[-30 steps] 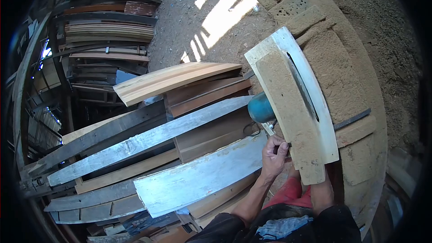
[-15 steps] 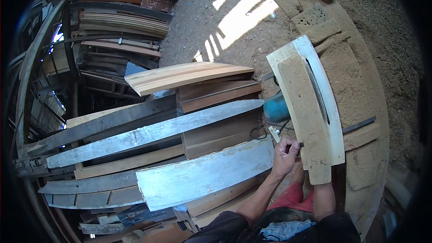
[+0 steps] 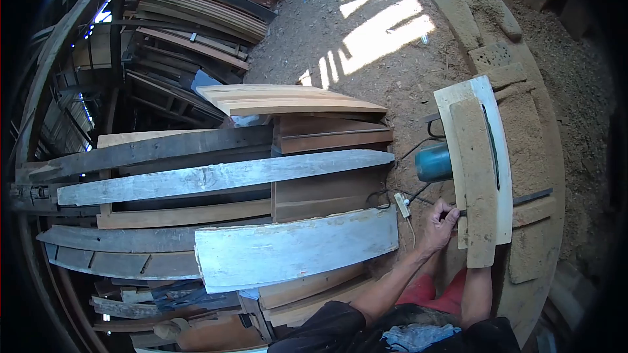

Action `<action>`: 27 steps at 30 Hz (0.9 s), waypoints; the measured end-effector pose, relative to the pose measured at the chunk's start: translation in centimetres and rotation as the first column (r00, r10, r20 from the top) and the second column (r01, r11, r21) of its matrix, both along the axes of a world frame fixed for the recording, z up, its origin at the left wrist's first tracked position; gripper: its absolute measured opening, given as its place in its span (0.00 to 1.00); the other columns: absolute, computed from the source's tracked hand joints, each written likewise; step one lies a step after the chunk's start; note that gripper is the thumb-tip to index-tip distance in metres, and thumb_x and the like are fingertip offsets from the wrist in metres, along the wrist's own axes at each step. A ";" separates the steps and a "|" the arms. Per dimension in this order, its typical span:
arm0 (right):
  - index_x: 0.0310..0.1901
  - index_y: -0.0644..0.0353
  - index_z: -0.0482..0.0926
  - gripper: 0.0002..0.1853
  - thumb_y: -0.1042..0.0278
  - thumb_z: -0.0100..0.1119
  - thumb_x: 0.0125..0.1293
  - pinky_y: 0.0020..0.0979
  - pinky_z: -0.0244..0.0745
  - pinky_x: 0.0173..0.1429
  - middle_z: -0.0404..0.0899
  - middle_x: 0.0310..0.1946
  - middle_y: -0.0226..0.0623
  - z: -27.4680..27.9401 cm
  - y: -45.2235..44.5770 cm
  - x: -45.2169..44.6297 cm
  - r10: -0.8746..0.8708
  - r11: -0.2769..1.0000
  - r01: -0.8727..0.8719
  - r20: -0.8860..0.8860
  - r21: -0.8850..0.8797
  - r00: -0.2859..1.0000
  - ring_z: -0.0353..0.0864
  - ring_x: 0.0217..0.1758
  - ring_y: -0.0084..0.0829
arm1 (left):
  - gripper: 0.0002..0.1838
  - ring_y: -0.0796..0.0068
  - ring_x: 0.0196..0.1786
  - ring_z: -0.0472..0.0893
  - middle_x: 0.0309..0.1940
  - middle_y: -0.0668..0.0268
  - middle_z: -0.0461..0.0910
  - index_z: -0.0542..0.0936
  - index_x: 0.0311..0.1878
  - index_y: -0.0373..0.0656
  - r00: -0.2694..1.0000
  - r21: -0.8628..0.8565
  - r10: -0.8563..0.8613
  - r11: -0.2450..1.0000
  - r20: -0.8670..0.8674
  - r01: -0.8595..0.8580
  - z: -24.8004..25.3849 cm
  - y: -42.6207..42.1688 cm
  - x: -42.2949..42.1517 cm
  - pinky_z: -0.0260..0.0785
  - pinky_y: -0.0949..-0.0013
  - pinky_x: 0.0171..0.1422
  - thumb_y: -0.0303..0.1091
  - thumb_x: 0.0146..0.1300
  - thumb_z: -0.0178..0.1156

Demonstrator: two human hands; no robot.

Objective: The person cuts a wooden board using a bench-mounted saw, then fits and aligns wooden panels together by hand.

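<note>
Viewpoint shifts since the earlier frame: both stacked boards now sit further right, with a wider gap between the left hand (image 3: 439, 225) and the power strip (image 3: 402, 204). Grip looks the same: left thumb and fingertips pinched together at the end of a dark bar (image 3: 463, 213), by the left edge of the sawdust-caked board (image 3: 481, 176). That board lies lengthwise over the pale slotted board (image 3: 504, 216), leaving the long slot (image 3: 492, 150) showing along its right side. Both sit just left of the sawdust-covered bench (image 3: 549, 235). Teal motor (image 3: 435, 162) sticks out at their left side, cable (image 3: 420, 191) close by. Right forearm (image 3: 476, 294) runs in under the near end; right hand is hidden there, can't tell if it's open or gripping.

Step in hand, judged from the pose: adjusting or securing something at the bar, not passing stock over the slot. Contact is tiny in frame, so the pinch may be on the bar tip or on a small part fixed to it. Next move calls for a firm pinch there, both boards held steady, the unseen hand working by feel, fingers clear of the slot. White board (image 3: 297, 252) lies left of the left hand, apart from it.
</note>
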State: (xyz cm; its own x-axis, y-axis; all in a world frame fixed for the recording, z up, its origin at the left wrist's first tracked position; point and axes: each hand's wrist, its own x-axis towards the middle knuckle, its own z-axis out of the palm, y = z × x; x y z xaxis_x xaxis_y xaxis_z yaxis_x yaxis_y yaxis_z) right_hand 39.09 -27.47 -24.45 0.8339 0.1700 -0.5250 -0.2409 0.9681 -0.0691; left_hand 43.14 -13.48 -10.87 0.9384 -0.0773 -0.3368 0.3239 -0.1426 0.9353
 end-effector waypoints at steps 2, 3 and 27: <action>0.48 0.50 0.81 0.15 0.48 0.60 0.73 0.29 0.72 0.33 0.80 0.35 0.26 0.1 -0.4 0.3 0.011 1.000 -0.011 0.006 -0.020 1.000 0.76 0.31 0.22 | 0.14 0.87 0.37 0.71 0.32 0.75 0.75 0.74 0.38 0.42 0.999 -0.029 0.042 0.999 -0.002 -0.042 1.2 -0.8 0.4 0.69 0.75 0.43 0.42 0.76 0.62; 0.48 0.50 0.81 0.15 0.48 0.60 0.73 0.29 0.72 0.34 0.80 0.35 0.26 0.2 -0.4 0.4 0.013 1.000 -0.013 0.006 -0.023 1.000 0.76 0.32 0.22 | 0.15 0.87 0.34 0.72 0.30 0.74 0.73 0.71 0.38 0.43 0.999 -0.051 0.044 0.998 0.017 -0.043 0.7 -0.9 0.2 0.72 0.77 0.34 0.42 0.76 0.61; 0.47 0.48 0.80 0.16 0.46 0.60 0.72 0.29 0.71 0.35 0.80 0.35 0.25 2.0 -1.2 1.9 0.097 0.995 -0.097 0.035 -0.024 0.995 0.75 0.33 0.22 | 0.12 0.83 0.38 0.77 0.35 0.71 0.77 0.73 0.41 0.42 0.995 -0.026 0.069 0.997 -0.067 -0.071 -1.8 0.1 -0.4 0.80 0.69 0.42 0.40 0.76 0.60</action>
State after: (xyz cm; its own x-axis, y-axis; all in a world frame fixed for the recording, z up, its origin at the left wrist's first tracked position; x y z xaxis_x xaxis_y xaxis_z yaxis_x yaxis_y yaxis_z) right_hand 41.00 -28.68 -22.42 0.8326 0.2397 -0.4993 -0.3305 0.9384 -0.1005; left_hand 42.78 -13.39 -12.70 0.9178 -0.0228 -0.3963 0.3928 -0.0910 0.9151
